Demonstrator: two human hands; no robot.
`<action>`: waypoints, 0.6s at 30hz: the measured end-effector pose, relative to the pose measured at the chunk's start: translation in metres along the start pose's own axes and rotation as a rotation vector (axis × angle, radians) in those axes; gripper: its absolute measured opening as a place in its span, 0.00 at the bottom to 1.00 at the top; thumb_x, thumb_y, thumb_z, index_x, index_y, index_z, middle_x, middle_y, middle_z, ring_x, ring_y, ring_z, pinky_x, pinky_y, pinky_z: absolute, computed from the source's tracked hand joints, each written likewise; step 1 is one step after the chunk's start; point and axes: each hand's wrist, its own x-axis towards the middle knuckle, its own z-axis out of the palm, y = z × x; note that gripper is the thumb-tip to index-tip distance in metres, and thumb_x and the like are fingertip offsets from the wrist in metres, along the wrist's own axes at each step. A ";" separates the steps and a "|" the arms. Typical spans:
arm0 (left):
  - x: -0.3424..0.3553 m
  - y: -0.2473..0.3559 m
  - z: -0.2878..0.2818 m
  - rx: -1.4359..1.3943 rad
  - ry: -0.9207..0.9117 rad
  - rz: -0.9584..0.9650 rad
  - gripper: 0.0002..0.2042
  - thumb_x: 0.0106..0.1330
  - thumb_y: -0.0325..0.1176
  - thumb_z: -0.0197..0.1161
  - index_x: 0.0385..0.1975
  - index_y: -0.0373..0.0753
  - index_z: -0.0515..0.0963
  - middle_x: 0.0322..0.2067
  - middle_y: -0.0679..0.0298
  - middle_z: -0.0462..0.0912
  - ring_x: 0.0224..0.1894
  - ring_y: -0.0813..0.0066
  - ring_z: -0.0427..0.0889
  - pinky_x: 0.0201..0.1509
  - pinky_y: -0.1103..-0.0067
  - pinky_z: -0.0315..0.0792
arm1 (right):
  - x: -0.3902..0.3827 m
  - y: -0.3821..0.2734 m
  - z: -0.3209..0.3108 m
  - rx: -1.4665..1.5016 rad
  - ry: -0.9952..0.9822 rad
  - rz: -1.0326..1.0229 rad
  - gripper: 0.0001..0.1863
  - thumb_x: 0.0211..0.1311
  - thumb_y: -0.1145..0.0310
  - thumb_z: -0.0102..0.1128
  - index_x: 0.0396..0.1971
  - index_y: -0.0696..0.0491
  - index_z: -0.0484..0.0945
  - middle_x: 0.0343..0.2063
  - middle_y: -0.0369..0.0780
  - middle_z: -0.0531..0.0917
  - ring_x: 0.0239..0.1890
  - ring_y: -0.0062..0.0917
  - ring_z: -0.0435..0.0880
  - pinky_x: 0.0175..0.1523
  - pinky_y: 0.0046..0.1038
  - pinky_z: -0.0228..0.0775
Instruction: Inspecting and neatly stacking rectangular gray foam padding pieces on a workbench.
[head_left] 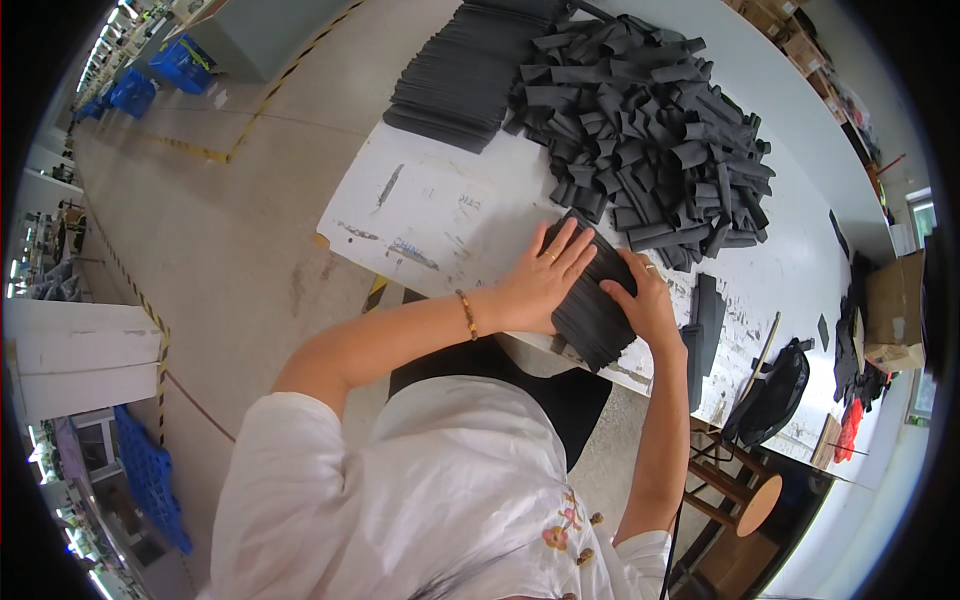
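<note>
A fanned stack of dark grey, fabric-like strips [598,300] lies at the near edge of the white table, between my two hands. My left hand [550,275] rests flat along its left side, fingers stretched out over the top strips. Around its right side curls my right hand [645,300], thumb on the strips and fingers at the far edge. Just beyond is a loose heap of curled dark strips [650,130]. Farther left, a long row of neatly layered dark strips [465,75] lies on the table. What the strips are for cannot be seen.
A few flat dark pieces [708,320] lie right of my right hand on the white table [430,205]. Farther right are a black bag [775,395] and a thin stick [765,345]. A wooden stool [755,505] stands below the table's right edge.
</note>
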 end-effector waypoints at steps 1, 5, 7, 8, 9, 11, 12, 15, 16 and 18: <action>0.002 0.000 -0.003 0.007 -0.035 0.001 0.52 0.50 0.58 0.68 0.67 0.23 0.56 0.71 0.39 0.48 0.74 0.39 0.42 0.72 0.44 0.40 | 0.000 -0.002 0.000 -0.009 0.001 0.009 0.26 0.56 0.64 0.69 0.53 0.58 0.74 0.46 0.51 0.79 0.48 0.48 0.79 0.52 0.39 0.71; 0.002 0.000 0.000 0.005 -0.064 -0.008 0.54 0.49 0.59 0.69 0.67 0.24 0.55 0.71 0.39 0.47 0.74 0.39 0.41 0.71 0.42 0.39 | -0.003 0.003 0.002 -0.047 0.003 0.017 0.26 0.59 0.65 0.66 0.55 0.56 0.71 0.48 0.51 0.78 0.50 0.49 0.77 0.54 0.41 0.69; 0.001 0.000 0.004 -0.001 -0.058 -0.014 0.54 0.48 0.59 0.70 0.68 0.25 0.55 0.71 0.40 0.47 0.74 0.39 0.41 0.70 0.41 0.39 | -0.006 0.004 0.003 -0.046 -0.029 0.045 0.27 0.61 0.61 0.64 0.57 0.57 0.69 0.50 0.51 0.77 0.52 0.49 0.75 0.56 0.41 0.67; 0.002 0.000 0.005 -0.003 -0.048 -0.019 0.55 0.46 0.60 0.70 0.68 0.26 0.55 0.71 0.40 0.47 0.74 0.39 0.41 0.70 0.40 0.38 | -0.007 0.005 0.002 -0.047 -0.056 0.069 0.29 0.63 0.58 0.62 0.59 0.57 0.68 0.51 0.51 0.76 0.54 0.49 0.74 0.58 0.42 0.65; 0.005 0.001 0.002 -0.011 -0.056 -0.020 0.55 0.46 0.60 0.70 0.68 0.26 0.55 0.71 0.40 0.47 0.74 0.39 0.41 0.70 0.40 0.38 | -0.010 0.005 0.004 -0.044 -0.063 0.077 0.29 0.63 0.58 0.62 0.59 0.57 0.68 0.51 0.51 0.76 0.54 0.49 0.74 0.58 0.42 0.65; 0.015 -0.001 -0.003 0.048 -0.135 -0.033 0.56 0.44 0.59 0.71 0.69 0.29 0.55 0.72 0.43 0.47 0.75 0.43 0.41 0.72 0.42 0.35 | -0.016 0.001 0.009 -0.087 -0.072 0.097 0.38 0.64 0.45 0.56 0.62 0.61 0.63 0.55 0.53 0.73 0.58 0.48 0.70 0.62 0.44 0.60; 0.023 -0.002 -0.013 0.039 -0.138 -0.036 0.56 0.44 0.59 0.71 0.69 0.29 0.55 0.72 0.43 0.47 0.75 0.43 0.41 0.72 0.42 0.35 | -0.019 -0.004 0.011 -0.089 -0.080 0.102 0.38 0.64 0.45 0.56 0.62 0.61 0.63 0.55 0.53 0.73 0.58 0.48 0.70 0.62 0.44 0.60; 0.044 -0.023 -0.017 0.085 -0.116 0.272 0.55 0.40 0.54 0.74 0.69 0.33 0.56 0.72 0.49 0.50 0.76 0.55 0.43 0.76 0.50 0.33 | -0.024 -0.018 0.025 -0.419 -0.042 0.027 0.56 0.55 0.29 0.52 0.62 0.70 0.57 0.56 0.57 0.70 0.59 0.51 0.69 0.62 0.46 0.58; 0.049 -0.031 -0.012 0.080 -0.121 0.274 0.55 0.40 0.54 0.74 0.69 0.33 0.56 0.72 0.49 0.50 0.76 0.55 0.43 0.76 0.50 0.33 | -0.023 -0.018 0.026 -0.417 -0.044 0.034 0.56 0.55 0.29 0.52 0.62 0.70 0.57 0.56 0.57 0.70 0.59 0.51 0.69 0.62 0.46 0.58; 0.061 -0.040 -0.006 -0.083 -0.239 0.345 0.55 0.37 0.53 0.75 0.68 0.34 0.58 0.69 0.49 0.56 0.74 0.54 0.50 0.76 0.52 0.34 | -0.021 -0.016 0.024 -0.444 -0.044 0.066 0.58 0.54 0.27 0.51 0.63 0.70 0.56 0.56 0.57 0.70 0.59 0.52 0.69 0.61 0.46 0.59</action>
